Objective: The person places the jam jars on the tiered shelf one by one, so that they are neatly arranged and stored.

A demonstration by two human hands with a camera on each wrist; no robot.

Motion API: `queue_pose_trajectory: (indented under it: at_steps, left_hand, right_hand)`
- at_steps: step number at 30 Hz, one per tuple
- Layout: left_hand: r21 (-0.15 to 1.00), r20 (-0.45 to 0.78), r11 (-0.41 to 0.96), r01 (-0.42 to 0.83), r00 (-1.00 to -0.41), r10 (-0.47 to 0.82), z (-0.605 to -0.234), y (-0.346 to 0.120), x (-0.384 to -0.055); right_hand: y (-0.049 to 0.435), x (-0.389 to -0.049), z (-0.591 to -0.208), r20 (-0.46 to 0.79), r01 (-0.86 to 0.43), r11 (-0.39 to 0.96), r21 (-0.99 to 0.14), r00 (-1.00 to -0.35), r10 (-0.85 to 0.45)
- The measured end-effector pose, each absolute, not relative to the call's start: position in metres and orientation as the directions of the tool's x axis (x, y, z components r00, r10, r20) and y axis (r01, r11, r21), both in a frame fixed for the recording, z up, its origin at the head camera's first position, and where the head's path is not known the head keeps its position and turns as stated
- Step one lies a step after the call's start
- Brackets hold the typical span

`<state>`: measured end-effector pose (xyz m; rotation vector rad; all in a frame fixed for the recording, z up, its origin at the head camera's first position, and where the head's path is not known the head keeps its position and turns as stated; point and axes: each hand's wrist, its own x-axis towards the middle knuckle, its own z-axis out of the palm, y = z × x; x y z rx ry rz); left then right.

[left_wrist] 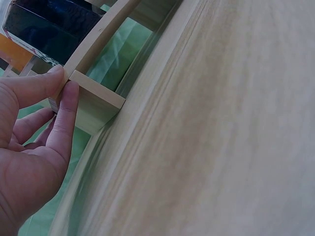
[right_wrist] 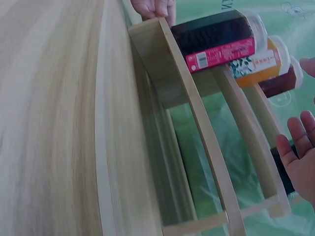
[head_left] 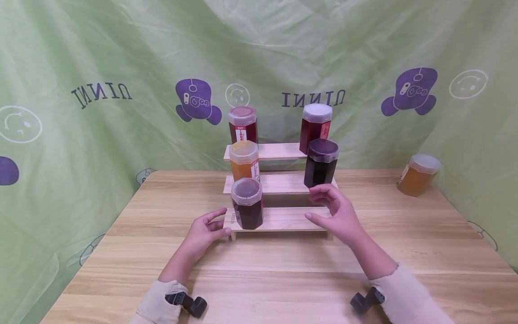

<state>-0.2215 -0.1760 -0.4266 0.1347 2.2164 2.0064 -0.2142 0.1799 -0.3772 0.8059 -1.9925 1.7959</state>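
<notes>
A three-tier wooden display stand (head_left: 283, 219) bears several lidded jars. My left hand (head_left: 206, 231) pinches the left end of its lowest tier; thumb and fingertips meet the wood in the left wrist view. Just inside stands a dark jar (head_left: 248, 204). Behind it, an amber jar (head_left: 244, 162) is on the middle tier and a red jar (head_left: 243, 123) on the top. My right hand (head_left: 337, 216) holds nothing, its fingers spread from the thumb, close in front of a dark purple jar (head_left: 321, 164) at the middle tier's right. Above that is another red jar (head_left: 315, 128).
An amber jar (head_left: 418, 175) stands on the wooden table (head_left: 267, 279) at the far right, near the edge. A green printed cloth (head_left: 259, 54) hangs behind and along both sides. Each wrist wears a small black camera (head_left: 197, 307).
</notes>
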Motion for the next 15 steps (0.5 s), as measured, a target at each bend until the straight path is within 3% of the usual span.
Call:
queue_pose_trajectory:
  at_steps: [15]
  left_hand:
    - [0.994,-0.049,0.103,-0.032,-0.984,0.170,-0.426,-0.175,-0.221]
  right_hand:
    - [0.218,-0.217,-0.370,0.585,-0.583,0.092,-0.807,-0.811,-0.014]
